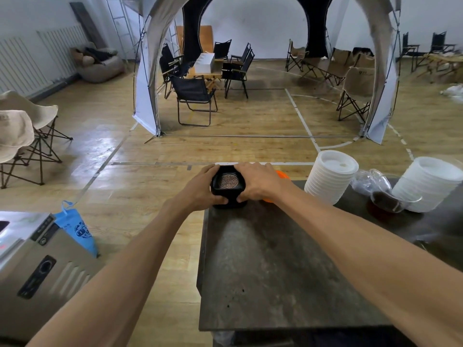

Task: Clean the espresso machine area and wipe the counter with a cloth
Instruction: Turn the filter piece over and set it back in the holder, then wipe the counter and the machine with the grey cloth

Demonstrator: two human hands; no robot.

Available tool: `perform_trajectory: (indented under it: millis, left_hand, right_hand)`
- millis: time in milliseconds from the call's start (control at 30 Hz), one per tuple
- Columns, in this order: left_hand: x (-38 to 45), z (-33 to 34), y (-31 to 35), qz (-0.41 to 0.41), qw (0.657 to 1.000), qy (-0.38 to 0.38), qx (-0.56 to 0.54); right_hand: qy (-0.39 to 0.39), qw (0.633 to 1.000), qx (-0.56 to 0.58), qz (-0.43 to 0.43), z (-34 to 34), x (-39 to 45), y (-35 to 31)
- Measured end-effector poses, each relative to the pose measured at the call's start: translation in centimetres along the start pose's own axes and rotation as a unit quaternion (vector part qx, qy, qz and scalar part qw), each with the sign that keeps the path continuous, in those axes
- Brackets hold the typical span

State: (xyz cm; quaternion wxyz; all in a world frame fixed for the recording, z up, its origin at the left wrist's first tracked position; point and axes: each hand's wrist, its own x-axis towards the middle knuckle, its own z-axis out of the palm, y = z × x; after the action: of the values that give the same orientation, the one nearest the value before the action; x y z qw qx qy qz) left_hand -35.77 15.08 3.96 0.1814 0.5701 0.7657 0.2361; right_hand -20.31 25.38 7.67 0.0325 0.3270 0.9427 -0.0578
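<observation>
A black square-bodied container [228, 186] with a round patterned copper-coloured top stands at the far left corner of the dark counter [263, 266]. My left hand [200, 189] grips its left side and my right hand [258, 182] grips its right side. Both arms stretch out over the counter. An orange thing [282, 175] peeks out behind my right hand, mostly hidden. No cloth is in view.
Two stacks of white lids [330, 175] [431, 184] and a glass server with dark coffee [387, 200] stand at the counter's far right. A metal machine [37, 259] and a blue bag [77, 226] are on the left. Beyond lie wooden floor, tent, folding chairs.
</observation>
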Motion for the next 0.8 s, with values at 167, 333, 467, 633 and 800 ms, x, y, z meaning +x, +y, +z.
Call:
perform_trajectory:
  millis: [167,333,467,633,800]
  left_hand:
    - [-3.4,0.8,1.4,-0.014,0.996,0.086,0.026]
    - [-8.0,1.7,5.7,-0.006,0.988,0.145,0.046]
    - [-11.8,3.3,11.5,0.046,0.981,0.178,0.059]
    - [-16.1,9.2,20.1,0.107,0.984,0.137,0.049]
    - [-18.9,17.9,26.7,0.120,0.989,0.090,0.015]
  right_hand:
    - [0.031,0.998,0.058,-0.001,1.1,-3.2,0.6]
    - [0.076,0.993,0.089,-0.012,1.0,-9.7,1.7]
    - [0.114,0.988,0.106,-0.023,0.6,-16.2,4.2]
    - [0.126,0.986,0.109,-0.032,1.4,-25.7,9.7]
    - [0.137,0.980,0.137,-0.051,5.3,-34.9,15.6]
